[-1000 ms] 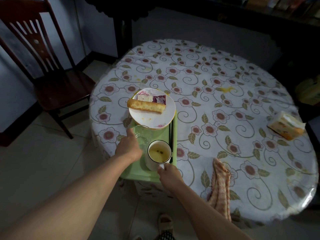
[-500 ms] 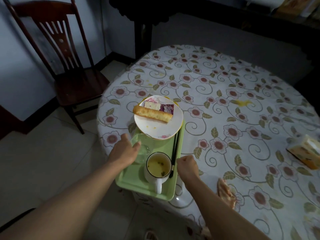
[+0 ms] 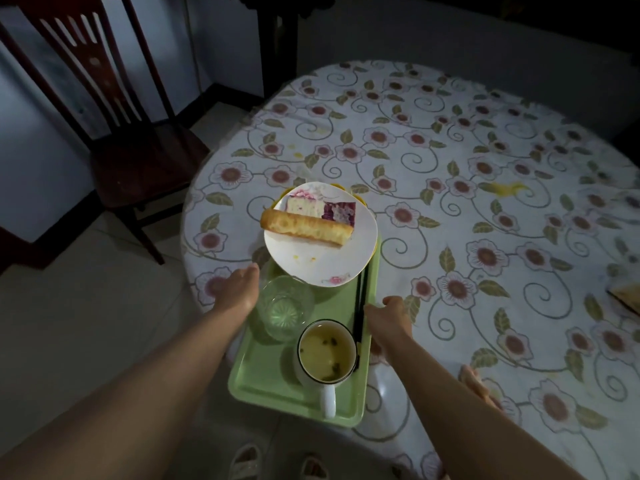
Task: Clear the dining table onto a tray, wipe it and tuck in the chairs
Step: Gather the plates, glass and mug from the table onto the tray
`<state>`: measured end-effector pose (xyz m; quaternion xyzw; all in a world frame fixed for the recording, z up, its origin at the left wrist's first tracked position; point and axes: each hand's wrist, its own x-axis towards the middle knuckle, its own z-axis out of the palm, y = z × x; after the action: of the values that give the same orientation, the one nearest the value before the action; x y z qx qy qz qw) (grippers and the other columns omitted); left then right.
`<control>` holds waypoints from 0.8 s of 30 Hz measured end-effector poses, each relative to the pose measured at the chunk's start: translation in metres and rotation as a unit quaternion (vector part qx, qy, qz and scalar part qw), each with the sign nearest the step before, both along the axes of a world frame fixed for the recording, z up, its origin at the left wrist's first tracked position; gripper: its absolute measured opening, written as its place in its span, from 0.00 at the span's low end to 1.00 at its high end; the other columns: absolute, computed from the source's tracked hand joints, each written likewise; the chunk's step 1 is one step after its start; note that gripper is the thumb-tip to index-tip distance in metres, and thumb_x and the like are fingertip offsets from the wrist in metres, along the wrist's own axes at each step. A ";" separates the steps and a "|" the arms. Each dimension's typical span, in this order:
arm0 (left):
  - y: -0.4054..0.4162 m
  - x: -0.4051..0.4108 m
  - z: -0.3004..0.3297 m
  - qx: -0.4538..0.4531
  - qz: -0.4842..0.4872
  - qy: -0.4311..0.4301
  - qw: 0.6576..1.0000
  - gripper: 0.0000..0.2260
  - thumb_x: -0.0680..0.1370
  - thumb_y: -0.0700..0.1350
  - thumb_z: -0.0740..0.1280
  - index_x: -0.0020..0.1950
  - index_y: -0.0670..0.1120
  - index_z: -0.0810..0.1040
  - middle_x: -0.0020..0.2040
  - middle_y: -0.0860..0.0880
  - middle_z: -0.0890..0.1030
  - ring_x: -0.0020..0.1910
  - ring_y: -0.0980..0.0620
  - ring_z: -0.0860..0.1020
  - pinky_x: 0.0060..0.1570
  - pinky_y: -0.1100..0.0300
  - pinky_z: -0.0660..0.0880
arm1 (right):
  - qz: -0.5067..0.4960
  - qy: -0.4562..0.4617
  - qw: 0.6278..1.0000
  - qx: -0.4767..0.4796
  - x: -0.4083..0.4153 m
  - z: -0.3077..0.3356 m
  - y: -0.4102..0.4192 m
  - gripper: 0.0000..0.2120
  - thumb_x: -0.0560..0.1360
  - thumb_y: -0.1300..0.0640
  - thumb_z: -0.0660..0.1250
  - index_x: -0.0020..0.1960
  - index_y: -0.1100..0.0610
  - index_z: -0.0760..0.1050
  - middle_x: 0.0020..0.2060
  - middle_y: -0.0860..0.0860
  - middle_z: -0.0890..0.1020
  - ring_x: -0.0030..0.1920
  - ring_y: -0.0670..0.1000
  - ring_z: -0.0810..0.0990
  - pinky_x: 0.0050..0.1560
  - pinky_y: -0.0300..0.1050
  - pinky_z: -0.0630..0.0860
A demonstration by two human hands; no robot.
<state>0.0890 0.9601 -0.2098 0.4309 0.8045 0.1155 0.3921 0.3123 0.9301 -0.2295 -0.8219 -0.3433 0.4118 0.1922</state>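
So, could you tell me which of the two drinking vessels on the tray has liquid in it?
The white mug nearest the person, holding yellowish liquid with dark bits. The clear glass beside it looks empty.

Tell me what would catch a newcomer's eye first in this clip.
Probably the green tray jutting over the near edge of the floral-clothed table, with the left hand and right hand at its two long sides. It carries a plate of bread and cake at the far end, a glass, a mug of soup nearest, and chopsticks along its right edge.
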 end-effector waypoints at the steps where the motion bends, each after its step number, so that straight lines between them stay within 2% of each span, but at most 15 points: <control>1: 0.004 -0.001 -0.003 -0.007 0.001 0.004 1.000 0.22 0.83 0.47 0.45 0.64 0.35 0.71 0.67 0.35 0.70 0.68 0.39 0.67 0.68 0.54 0.61 | -0.006 -0.004 1.000 -0.002 -0.001 -0.002 0.002 0.20 0.74 0.56 0.63 0.63 0.61 0.66 0.49 0.54 0.73 0.47 0.54 0.73 0.44 0.45 0.72; 5: 0.014 -0.006 -0.015 -0.032 0.007 0.010 0.999 0.24 0.83 0.49 0.46 0.62 0.36 0.75 0.64 0.36 0.74 0.64 0.41 0.72 0.59 0.56 0.65 | -0.031 -0.014 0.999 -0.024 -0.008 -0.011 0.010 0.20 0.75 0.55 0.62 0.65 0.60 0.67 0.57 0.58 0.75 0.53 0.58 0.75 0.54 0.51 0.75; 7: 0.019 -0.007 -0.022 -0.047 0.010 -0.004 0.999 0.21 0.83 0.48 0.48 0.61 0.38 0.75 0.63 0.37 0.75 0.62 0.42 0.73 0.54 0.57 0.67 | -0.034 -0.022 0.999 -0.031 -0.012 -0.017 0.014 0.18 0.76 0.56 0.61 0.64 0.61 0.68 0.58 0.58 0.76 0.56 0.59 0.76 0.56 0.53 0.75; 12: 0.027 -0.006 -0.036 -0.056 0.043 -0.092 0.993 0.16 0.80 0.46 0.57 0.58 0.36 0.77 0.59 0.38 0.78 0.56 0.41 0.77 0.55 0.54 0.74 | -0.096 -0.027 0.995 -0.030 -0.021 -0.027 0.022 0.16 0.77 0.60 0.58 0.64 0.60 0.68 0.57 0.59 0.77 0.55 0.61 0.76 0.44 0.47 0.71; 14: 0.030 -0.008 -0.039 -0.061 0.045 -0.103 0.992 0.15 0.78 0.44 0.59 0.58 0.36 0.77 0.57 0.38 0.79 0.55 0.41 0.78 0.53 0.53 0.75 | -0.127 -0.029 0.991 -0.027 -0.023 -0.029 0.024 0.16 0.77 0.62 0.58 0.64 0.57 0.69 0.55 0.57 0.78 0.54 0.60 0.76 0.43 0.45 0.68; 16: 0.032 -0.010 -0.039 -0.064 0.036 -0.102 0.992 0.13 0.77 0.41 0.61 0.57 0.35 0.77 0.56 0.38 0.80 0.54 0.41 0.78 0.50 0.53 0.76 | -0.143 -0.031 0.989 -0.018 -0.022 -0.030 0.024 0.16 0.77 0.64 0.57 0.63 0.56 0.70 0.49 0.55 0.77 0.49 0.57 0.74 0.34 0.41 0.64; 18: 0.034 -0.013 -0.040 -0.059 -0.008 -0.088 0.994 0.12 0.77 0.39 0.63 0.56 0.34 0.78 0.56 0.37 0.80 0.55 0.41 0.78 0.56 0.50 0.76 | -0.137 -0.035 0.990 -0.005 -0.021 -0.031 0.022 0.16 0.77 0.65 0.57 0.62 0.55 0.71 0.48 0.54 0.78 0.45 0.55 0.73 0.28 0.39 0.59; 21: 0.034 -0.014 -0.042 -0.043 -0.067 -0.067 0.995 0.11 0.76 0.37 0.65 0.55 0.33 0.78 0.56 0.35 0.80 0.56 0.39 0.78 0.58 0.46 0.75 | -0.113 -0.041 0.993 0.018 -0.019 -0.033 0.019 0.18 0.76 0.64 0.59 0.64 0.53 0.71 0.55 0.55 0.80 0.46 0.54 0.75 0.30 0.38 0.59; 24: 0.035 -0.013 -0.042 -0.035 -0.109 -0.047 0.992 0.13 0.74 0.38 0.67 0.57 0.34 0.77 0.57 0.35 0.79 0.57 0.39 0.77 0.55 0.50 0.74 | -0.093 -0.051 0.994 0.038 -0.020 -0.034 0.016 0.20 0.76 0.64 0.60 0.66 0.51 0.70 0.56 0.55 0.81 0.47 0.55 0.76 0.34 0.39 0.63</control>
<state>0.0762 0.9951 -0.2517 0.4957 0.7375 0.0637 0.4544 0.2925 0.9465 -0.2635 -0.8622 -0.2904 0.3367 0.2426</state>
